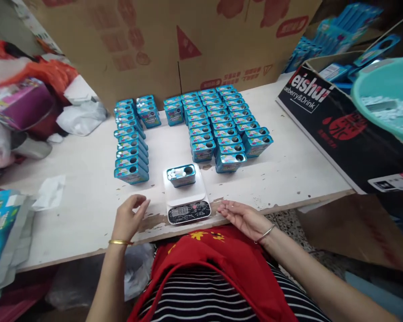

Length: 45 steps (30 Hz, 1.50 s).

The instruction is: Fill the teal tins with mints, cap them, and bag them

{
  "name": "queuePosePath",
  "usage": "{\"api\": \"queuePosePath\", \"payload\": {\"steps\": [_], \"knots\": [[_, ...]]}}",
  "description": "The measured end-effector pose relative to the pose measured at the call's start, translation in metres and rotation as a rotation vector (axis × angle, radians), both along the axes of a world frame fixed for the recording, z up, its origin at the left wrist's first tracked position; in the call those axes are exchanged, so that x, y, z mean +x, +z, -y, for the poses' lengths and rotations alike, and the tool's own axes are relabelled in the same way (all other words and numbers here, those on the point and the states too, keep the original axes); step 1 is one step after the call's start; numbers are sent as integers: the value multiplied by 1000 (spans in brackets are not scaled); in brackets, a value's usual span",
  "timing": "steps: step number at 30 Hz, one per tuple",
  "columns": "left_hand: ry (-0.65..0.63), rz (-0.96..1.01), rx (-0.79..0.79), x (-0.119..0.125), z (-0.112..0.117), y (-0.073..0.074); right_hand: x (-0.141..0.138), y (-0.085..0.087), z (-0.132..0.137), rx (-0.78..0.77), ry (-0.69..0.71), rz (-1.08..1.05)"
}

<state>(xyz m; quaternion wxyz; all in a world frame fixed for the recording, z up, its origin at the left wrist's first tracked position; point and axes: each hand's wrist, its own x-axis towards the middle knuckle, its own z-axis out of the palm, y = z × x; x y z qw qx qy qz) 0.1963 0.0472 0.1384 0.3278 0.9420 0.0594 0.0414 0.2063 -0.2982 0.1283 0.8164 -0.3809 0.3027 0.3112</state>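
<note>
A white kitchen scale [188, 195] lies near the table's front edge, its dark display panel lit with digits too blurred to read surely. On its plate stands a small blue tin [183, 180], upright, with white tablets on its top beside a dark round opening. My left hand [129, 218] hovers left of the scale, fingers curved and thumb apart, with nothing visible between them. To the scale's right, my right hand [245, 219] is half turned up with loosely extended fingers, holding nothing that I can make out. Neither hand touches the tin.
Blue tins stand in rows at left [131, 172] and right [230, 163]. A large cardboard box [147, 58] backs the table. At right, a teal basin [369, 80] of white tablets rests over a black carton [322, 112]. Plastic bags [82, 117] and a metal cup [33, 145] sit left.
</note>
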Motion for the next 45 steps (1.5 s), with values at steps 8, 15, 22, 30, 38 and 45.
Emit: {"api": "queuePosePath", "payload": {"steps": [8, 15, 22, 30, 38, 45], "knots": [[24, 17, -93, -12, 7, -24, 54, 66, -23, -360, 380, 540], [-66, 133, -82, 6, 14, -6, 98, 91, -78, -870, 623, 1143], [-131, 275, -50, 8, 31, 8, 108, 86, -94, -1121, 785, 1371], [-325, 512, 272, 27, 58, 26, 101, 71, -74, -1067, 520, 1368], [-439, 467, 390, 41, 79, 28, 95, 56, -69, -772, 676, 1221], [-501, 461, 336, 57, 98, 31, 98, 51, -71, -712, 625, 1234]]}}
